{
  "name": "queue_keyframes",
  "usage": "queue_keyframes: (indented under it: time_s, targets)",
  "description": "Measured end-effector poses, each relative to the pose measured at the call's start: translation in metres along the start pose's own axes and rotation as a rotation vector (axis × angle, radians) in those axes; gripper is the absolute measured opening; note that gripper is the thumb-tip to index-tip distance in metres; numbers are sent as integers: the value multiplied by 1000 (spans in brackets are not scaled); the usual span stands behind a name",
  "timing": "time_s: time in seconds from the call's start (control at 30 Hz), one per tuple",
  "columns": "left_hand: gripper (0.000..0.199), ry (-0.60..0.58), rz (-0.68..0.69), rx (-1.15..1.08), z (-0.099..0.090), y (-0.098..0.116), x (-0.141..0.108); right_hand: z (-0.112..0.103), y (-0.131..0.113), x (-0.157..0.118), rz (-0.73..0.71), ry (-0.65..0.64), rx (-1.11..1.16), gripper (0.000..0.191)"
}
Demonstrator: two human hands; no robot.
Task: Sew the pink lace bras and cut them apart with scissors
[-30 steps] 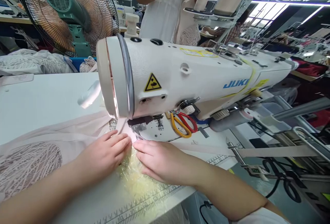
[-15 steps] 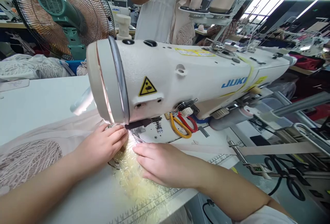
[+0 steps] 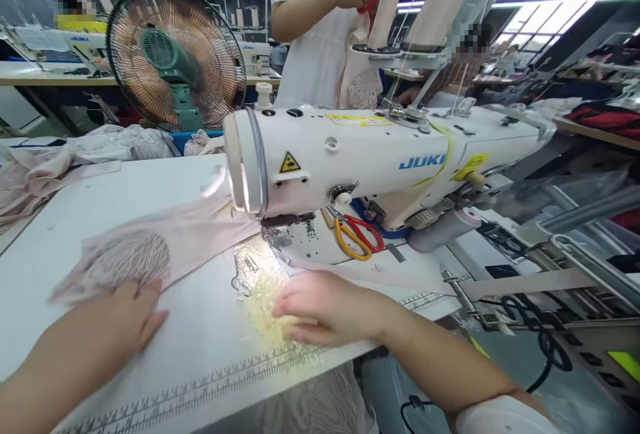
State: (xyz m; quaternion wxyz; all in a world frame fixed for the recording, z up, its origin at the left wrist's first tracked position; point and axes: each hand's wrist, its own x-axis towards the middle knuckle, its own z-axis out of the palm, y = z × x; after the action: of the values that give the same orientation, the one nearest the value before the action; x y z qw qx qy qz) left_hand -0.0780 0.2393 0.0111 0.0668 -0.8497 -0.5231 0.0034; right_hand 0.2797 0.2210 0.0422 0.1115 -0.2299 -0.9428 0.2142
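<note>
Pale pink cloth: my cloth (image 3: 200, 231) lies across the table (image 3: 200, 341), its narrow end at the sewing machine (image 3: 320, 154) beneath the head, its wide end towards the table's left edge.
Lace patch: the openwork oval (image 3: 143, 257) sits in that wide end, somewhat rumpled.
Left hand: mine (image 3: 117, 317) is palm down, fingertips on the lace, thumb apart from it; I rest on the cloth rather than clench it.
Right hand: mine (image 3: 320, 307) is loosely bent over the yellowish film (image 3: 267, 297), towards the near edge; I cannot tell whether anything is caught between the fingers.
Pale band: the strip (image 3: 370, 277) runs from near the needle area past the table's right edge.
Step in hand: I judge I am arranging the cloth at the machine, left hand minding the lace end; I cannot see any stitching.
What the next move calls for: a smooth, flat lie of cloth, no fold dragging at the head, band untwisted; fingers well off the needle area.
Scissors: the yellow-and-red pair (image 3: 360, 237) lies beneath the arm, clear of both hands.
</note>
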Motion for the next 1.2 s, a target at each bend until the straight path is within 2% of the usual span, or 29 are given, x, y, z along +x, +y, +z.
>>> queue_keyframes:
  time_s: [0.07, 0.13, 0.17, 0.2, 0.23, 0.27, 0.33, 0.43, 0.5, 0.57, 0.67, 0.77, 0.87, 0.93, 1.07, 1.2]
  targets:
    - [45, -40, -23, 134, -1, -7, 18, 13, -18, -12, -104, -69, 144, 26]
    - [49, -3, -68, 155, -4, -10, 27, 36, -35, -30, -175, -237, 228, 24]
    - [51, 50, -89, 138, -5, -10, 24, 51, -40, -40, -161, -329, 229, 23]
    - [51, 118, -94, 105, -7, -6, 17, 68, -44, -51, -75, -395, 210, 21]
    - [51, 188, -80, 56, -8, 0, 5, 86, -44, -63, 81, -408, 177, 16]
    - [50, 255, -46, -14, -10, 9, -10, 105, -43, -74, 287, -353, 144, 16]
    - [42, 345, 63, -215, -11, 34, -48, 142, -34, -94, 658, -99, 90, 33]
    - [35, 365, 207, -492, -2, 80, -103, 186, -17, -116, 858, 69, 203, 51]
    - [34, 306, 253, -602, 14, 108, -125, 202, -6, -123, 908, 124, 223, 55]
    - [30, 159, 235, -693, 35, 132, -133, 208, 4, -125, 928, 157, 219, 52]
    - [33, -112, 109, -755, 65, 158, -132, 205, 16, -126, 936, 195, 238, 51]
    - [50, -312, 0, -733, 83, 175, -130, 200, 25, -127, 914, 147, 302, 50]
    - [69, -455, -20, -683, 93, 188, -132, 199, 28, -130, 916, 87, 363, 45]
    - [71, -474, -6, -622, 98, 194, -135, 201, 28, -132, 937, 76, 383, 45]
    - [54, -373, 23, -570, 107, 203, -139, 203, 30, -133, 969, 73, 418, 40]
    - [49, -413, 15, -606, 100, 206, -142, 201, 33, -136, 975, 74, 466, 41]
